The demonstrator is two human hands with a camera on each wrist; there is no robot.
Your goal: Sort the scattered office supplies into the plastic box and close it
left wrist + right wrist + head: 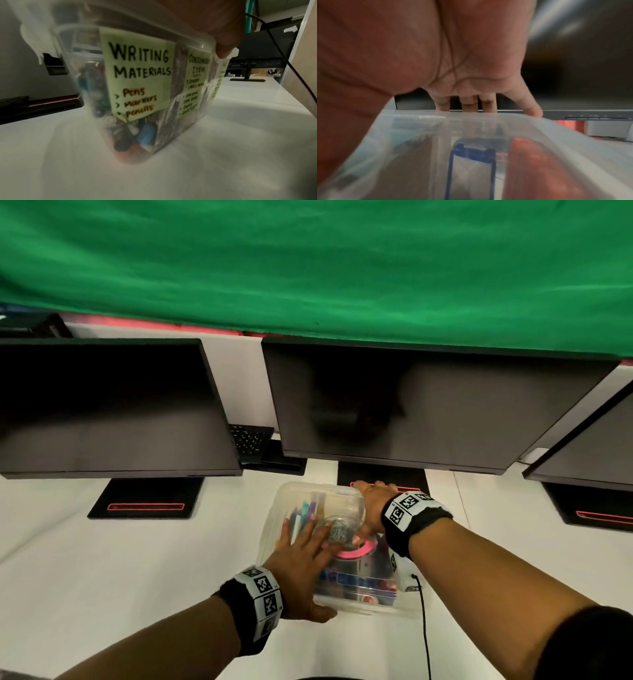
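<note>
A clear plastic box (342,601) stands on the white table with its clear lid (339,498) over it. Coloured pens (305,508) and a pink tape roll (352,551) show through. My left hand (301,556) lies flat on the lid's near left part, fingers straight, thumb at the rim (226,51). My right hand (371,501) holds the lid's far right end; its fingers (469,100) drop over the far edge of the lid (471,121). A green label (139,75) reads "Writing materials". A blue item (471,155) and a red one (536,162) lie inside.
Three dark monitors stand behind the box; the middle one (428,405) hangs just above my right hand, its base (380,474) touching the box's far side. A keyboard (250,440) leans at the back. A black cable (424,628) runs down from my right wrist. White table (137,577) spreads left.
</note>
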